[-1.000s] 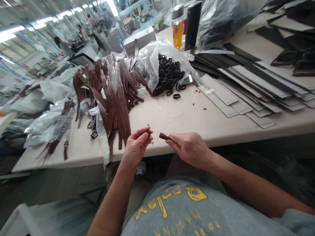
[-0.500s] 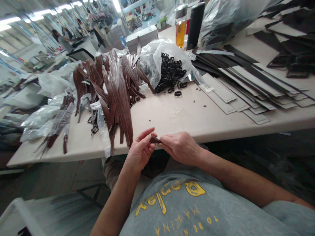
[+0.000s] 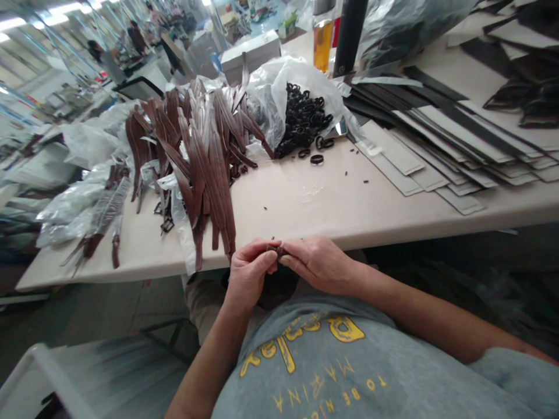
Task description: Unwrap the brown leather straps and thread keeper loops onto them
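Note:
A small dark-brown leather piece (image 3: pixel 279 251) is pinched between my two hands at the table's front edge. My left hand (image 3: pixel 248 272) holds its left end between thumb and fingers. On its other end, the thumb and index finger of my right hand (image 3: pixel 321 263) are closed. The fingers cover most of the piece, so its full shape is hidden. Just left of and beyond my left hand, brown leather straps (image 3: pixel 203 157) lie in a thick pile, some reaching the edge. Black loops (image 3: pixel 301 125) spill from a clear plastic bag (image 3: pixel 266 87) farther back.
Flat black-and-white strips (image 3: pixel 437 151) are stacked on the right of the table (image 3: pixel 279 189). A bottle of amber liquid (image 3: pixel 322 46) and a black flask (image 3: pixel 348 41) stand behind. Plastic-wrapped straps (image 3: pixel 107 203) lie left. A white box (image 3: pixel 251 52) is at the back.
My left fingers, more spread before, have closed in around the brown piece. Both hands have come closer together, and less of the piece shows. The view has tipped slightly downward.

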`<state>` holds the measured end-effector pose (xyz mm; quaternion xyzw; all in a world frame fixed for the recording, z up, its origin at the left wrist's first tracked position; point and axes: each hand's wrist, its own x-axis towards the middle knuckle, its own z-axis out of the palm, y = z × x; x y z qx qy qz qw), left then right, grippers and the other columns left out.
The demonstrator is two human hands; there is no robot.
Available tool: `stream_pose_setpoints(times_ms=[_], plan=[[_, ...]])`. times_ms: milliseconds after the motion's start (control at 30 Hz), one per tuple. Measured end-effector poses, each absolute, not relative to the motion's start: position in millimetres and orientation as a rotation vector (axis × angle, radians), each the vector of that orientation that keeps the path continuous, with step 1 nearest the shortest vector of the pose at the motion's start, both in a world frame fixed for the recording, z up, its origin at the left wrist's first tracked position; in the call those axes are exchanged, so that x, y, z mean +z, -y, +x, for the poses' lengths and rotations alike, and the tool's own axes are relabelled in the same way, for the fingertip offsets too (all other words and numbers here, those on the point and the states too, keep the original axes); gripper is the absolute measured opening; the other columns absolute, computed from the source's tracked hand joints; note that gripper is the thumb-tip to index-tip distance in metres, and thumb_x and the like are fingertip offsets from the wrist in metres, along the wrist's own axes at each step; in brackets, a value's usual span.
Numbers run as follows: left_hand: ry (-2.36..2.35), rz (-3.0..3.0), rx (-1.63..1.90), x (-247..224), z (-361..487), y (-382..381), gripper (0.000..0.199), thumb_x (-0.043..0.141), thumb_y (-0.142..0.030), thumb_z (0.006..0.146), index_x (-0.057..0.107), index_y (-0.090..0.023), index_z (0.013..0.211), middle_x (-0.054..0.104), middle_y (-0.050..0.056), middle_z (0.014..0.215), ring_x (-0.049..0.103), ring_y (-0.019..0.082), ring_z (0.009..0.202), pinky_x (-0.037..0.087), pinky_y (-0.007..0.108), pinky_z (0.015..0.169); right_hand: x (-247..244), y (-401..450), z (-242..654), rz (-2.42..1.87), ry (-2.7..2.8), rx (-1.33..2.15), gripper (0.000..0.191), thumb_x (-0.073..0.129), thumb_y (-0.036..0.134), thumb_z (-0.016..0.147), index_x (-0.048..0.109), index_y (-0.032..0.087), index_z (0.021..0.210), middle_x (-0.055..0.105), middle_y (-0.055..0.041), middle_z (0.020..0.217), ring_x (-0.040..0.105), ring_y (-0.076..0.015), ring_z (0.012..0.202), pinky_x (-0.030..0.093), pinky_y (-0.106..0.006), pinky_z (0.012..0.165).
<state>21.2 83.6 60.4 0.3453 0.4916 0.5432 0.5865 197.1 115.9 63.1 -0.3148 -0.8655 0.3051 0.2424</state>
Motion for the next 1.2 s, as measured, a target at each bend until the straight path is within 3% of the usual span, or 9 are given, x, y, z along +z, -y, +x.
stream_pose_setpoints(times_ms=[267, 433, 567, 633, 767, 900, 1200], plan=[[-1.226, 0.742, 1.375, 63, 16, -85, 0.022, 0.087, -0.032, 0.059, 0.078, -0.02, 0.075, 0.069, 0.002, 0.071, 0.049, 0.005, 0.049, 0.038, 0.015, 0.044, 57, -111, 202, -1.054, 2.501, 0.763, 0.025, 0.042, 0.033, 0.101, 0.059, 0.014, 0.095, 0.07, -0.0084, 0.08, 0.06, -0.018, 0.066, 0.03, -0.028, 0.059], [-1.193, 0.823, 1.276, 56, 13, -82, 0.024, 0.085, -0.033, 0.063, 0.078, -0.019, 0.081, 0.06, -0.001, 0.056, 0.048, 0.005, 0.047, 0.037, 0.015, 0.044, 64, -115, 199, -0.974, 2.533, 0.995, 0.026, 0.042, 0.029, 0.101, 0.059, 0.014, 0.09, 0.068, -0.0066, 0.074, 0.06, -0.0177, 0.064, 0.033, -0.027, 0.058], [-1.224, 0.908, 1.136, 51, 13, -77, 0.028, 0.084, -0.034, 0.065, 0.078, -0.017, 0.086, 0.06, 0.0, 0.055, 0.049, 0.007, 0.047, 0.04, 0.018, 0.047, 69, -120, 198, -0.745, 2.367, 1.27, 0.025, 0.037, 0.025, 0.102, 0.059, 0.015, 0.108, 0.071, -0.0088, 0.101, 0.065, -0.0183, 0.087, 0.043, -0.027, 0.072], [-1.241, 0.914, 1.163, 50, 13, -77, 0.026, 0.083, -0.035, 0.067, 0.078, -0.017, 0.086, 0.059, -0.001, 0.053, 0.049, 0.007, 0.047, 0.04, 0.018, 0.047, 68, -120, 199, -0.787, 2.36, 1.246, 0.024, 0.041, 0.027, 0.101, 0.058, 0.015, 0.113, 0.07, -0.0094, 0.105, 0.065, -0.0197, 0.09, 0.044, -0.028, 0.075], [-1.24, 0.825, 1.333, 53, 8, -82, 0.022, 0.083, -0.034, 0.067, 0.078, -0.02, 0.083, 0.059, -0.001, 0.054, 0.047, 0.005, 0.047, 0.036, 0.015, 0.045, 59, -112, 206, -1.067, 2.506, 0.943, 0.025, 0.053, 0.039, 0.096, 0.058, 0.014, 0.099, 0.07, -0.0089, 0.086, 0.065, -0.0223, 0.075, 0.038, -0.029, 0.062], [-1.235, 0.805, 1.367, 54, 5, -84, 0.023, 0.084, -0.033, 0.065, 0.078, -0.019, 0.081, 0.06, 0.0, 0.055, 0.046, 0.005, 0.046, 0.034, 0.015, 0.042, 53, -104, 208, -1.173, 2.519, 0.853, 0.021, 0.053, 0.035, 0.096, 0.057, 0.014, 0.094, 0.069, -0.0079, 0.078, 0.063, -0.0212, 0.068, 0.031, -0.027, 0.057], [-1.196, 0.909, 1.098, 46, 5, -71, 0.034, 0.083, -0.036, 0.064, 0.077, -0.016, 0.091, 0.057, -0.002, 0.052, 0.046, 0.008, 0.044, 0.037, 0.02, 0.044, 63, -108, 205, -0.848, 2.344, 1.406, 0.026, 0.041, 0.03, 0.1, 0.057, 0.015, 0.085, 0.055, 0.0013, 0.066, 0.047, -0.0117, 0.055, 0.032, -0.024, 0.052]])
